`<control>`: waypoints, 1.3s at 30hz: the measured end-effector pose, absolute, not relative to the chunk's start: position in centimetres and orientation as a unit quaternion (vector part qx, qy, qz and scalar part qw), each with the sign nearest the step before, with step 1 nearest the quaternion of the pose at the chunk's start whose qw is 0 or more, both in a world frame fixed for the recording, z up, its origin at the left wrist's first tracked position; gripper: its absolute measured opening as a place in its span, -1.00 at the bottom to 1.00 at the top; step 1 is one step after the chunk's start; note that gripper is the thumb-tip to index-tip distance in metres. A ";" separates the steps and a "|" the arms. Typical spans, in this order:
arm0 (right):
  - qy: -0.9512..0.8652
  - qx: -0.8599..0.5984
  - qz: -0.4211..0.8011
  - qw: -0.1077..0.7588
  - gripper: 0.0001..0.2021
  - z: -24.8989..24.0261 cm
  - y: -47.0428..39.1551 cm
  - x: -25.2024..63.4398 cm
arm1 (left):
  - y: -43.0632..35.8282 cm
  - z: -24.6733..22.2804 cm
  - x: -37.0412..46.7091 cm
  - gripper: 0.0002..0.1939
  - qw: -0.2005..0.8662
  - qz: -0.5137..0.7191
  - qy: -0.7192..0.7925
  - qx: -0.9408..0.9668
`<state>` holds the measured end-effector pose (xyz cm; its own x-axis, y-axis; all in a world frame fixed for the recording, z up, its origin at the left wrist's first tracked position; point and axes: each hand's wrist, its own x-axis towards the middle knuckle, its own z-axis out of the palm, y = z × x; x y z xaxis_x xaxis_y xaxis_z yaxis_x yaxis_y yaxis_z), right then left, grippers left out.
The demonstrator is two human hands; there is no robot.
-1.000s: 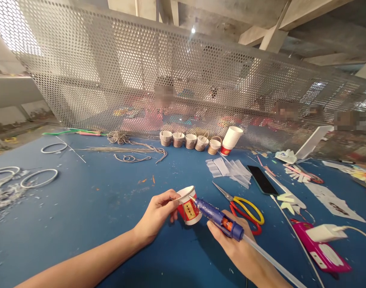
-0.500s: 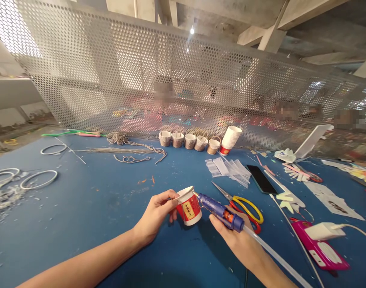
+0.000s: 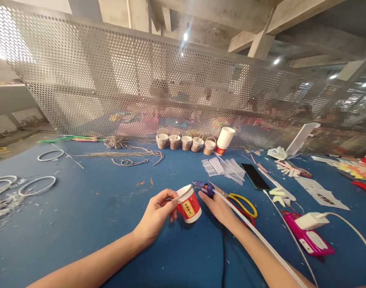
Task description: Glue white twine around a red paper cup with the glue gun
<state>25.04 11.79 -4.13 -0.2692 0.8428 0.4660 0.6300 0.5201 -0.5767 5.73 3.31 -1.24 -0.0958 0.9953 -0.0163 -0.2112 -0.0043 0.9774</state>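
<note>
Between the fingers and thumb of my left hand, closed on its rim, is a red and white paper cup. The cup leans slightly, with a pale strip along its top edge. My right hand is wrapped round a blue hot glue gun. Its tip is at the cup's rim on the right side; whether it touches I cannot tell. A long clear glue stick runs out of the gun's back over my right forearm. Scissors with yellow and red handles lie just beyond my right hand, partly hidden by it.
Several small buckets and a stack of paper cups line the back by a perforated metal screen. White strips, a phone and a pink power strip lie rightward; hoops and cord leftward.
My right hand and the glue gun have swung away from me and turned, with the tip still near the cup's rim. The cup has tilted a little in my left hand. The view has shifted slightly.
</note>
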 end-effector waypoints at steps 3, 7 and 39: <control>-0.783 -0.493 0.122 0.358 -0.68 -4.5 11.5 25.3 | 3.1 -0.9 5.9 -0.79 0.510 0.566 0.476 0.440; -0.779 -0.517 0.056 0.350 -0.69 -4.3 10.1 27.4 | 3.2 -0.7 5.8 -0.78 0.478 0.572 0.498 0.442; -0.844 -0.312 -0.035 0.435 -0.82 -1.0 5.4 22.2 | 2.1 -0.5 7.1 -0.85 0.426 0.516 0.531 0.520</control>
